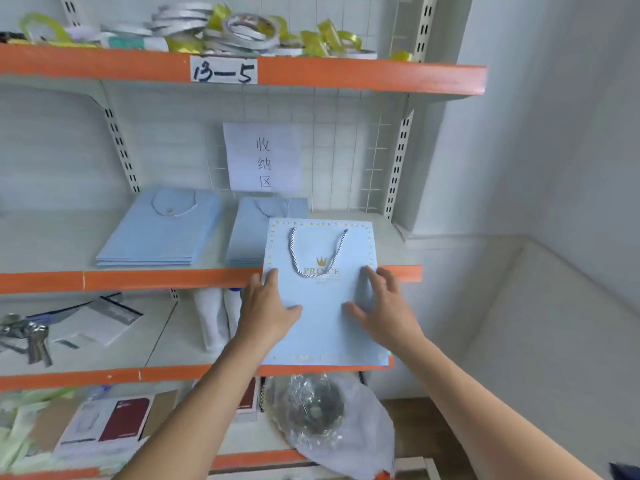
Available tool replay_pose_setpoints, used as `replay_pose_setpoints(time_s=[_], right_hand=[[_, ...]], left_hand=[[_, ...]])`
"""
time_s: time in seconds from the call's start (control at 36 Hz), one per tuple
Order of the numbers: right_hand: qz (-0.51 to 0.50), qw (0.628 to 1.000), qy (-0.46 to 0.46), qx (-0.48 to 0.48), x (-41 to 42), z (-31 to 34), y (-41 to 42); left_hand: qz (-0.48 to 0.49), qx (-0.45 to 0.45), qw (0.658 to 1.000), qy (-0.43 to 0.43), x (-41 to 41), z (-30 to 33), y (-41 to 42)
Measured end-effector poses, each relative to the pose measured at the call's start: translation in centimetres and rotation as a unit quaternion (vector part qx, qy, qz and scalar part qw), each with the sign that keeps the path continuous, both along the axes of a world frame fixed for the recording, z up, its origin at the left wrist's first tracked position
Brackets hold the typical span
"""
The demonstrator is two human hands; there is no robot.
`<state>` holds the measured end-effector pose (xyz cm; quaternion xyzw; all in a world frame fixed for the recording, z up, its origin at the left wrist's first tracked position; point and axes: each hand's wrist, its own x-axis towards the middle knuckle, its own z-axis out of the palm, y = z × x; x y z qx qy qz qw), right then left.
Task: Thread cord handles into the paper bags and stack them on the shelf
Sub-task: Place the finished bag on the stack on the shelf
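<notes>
A flat light-blue paper bag [325,323] with a gold crown print and a striped cord handle [317,252] is half over the orange edge of the middle shelf [138,278]. My left hand [268,311] lies on its left side, fingers wrapped over the edge. My right hand [382,308] rests flat on its right side, fingers spread. The bag's top end overlaps a stack of blue bags [256,233] on the shelf. A second stack of blue bags [162,230] lies further left.
A paper sign [263,157] hangs on the grid back wall. Tape rolls and yellow ribbon [221,29] fill the top shelf. Keys [27,337] and booklets lie on the lower shelf. A plastic bag with dark cord [325,410] sits below. A white wall stands right.
</notes>
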<state>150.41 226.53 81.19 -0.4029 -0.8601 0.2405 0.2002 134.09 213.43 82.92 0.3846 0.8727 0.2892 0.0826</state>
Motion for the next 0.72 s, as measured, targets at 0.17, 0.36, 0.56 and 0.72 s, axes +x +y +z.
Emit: replay_pose_setpoints(time_s=[0.17, 0.36, 0.56, 0.72], right_hand=[[0.013, 1.000, -0.001, -0.011, -8.6, 0.6, 4.7], [0.042, 0.998, -0.042, -0.036, -18.4, 0.8, 10.2], [0.095, 0.986, -0.134, 0.002, -24.9, -0.2, 14.5], [0.060, 0.978, -0.191, 0.058, -27.4, -0.8, 15.8]], left_hand=[[0.028, -0.007, 1.000, -0.010, -8.3, 1.3, 4.4], [0.034, -0.020, 0.998, -0.055, -17.2, 0.9, 9.0], [0.060, -0.010, 0.992, -0.107, -22.5, -1.6, 12.3], [0.085, 0.001, 0.992, -0.089, -24.6, -2.5, 15.1]])
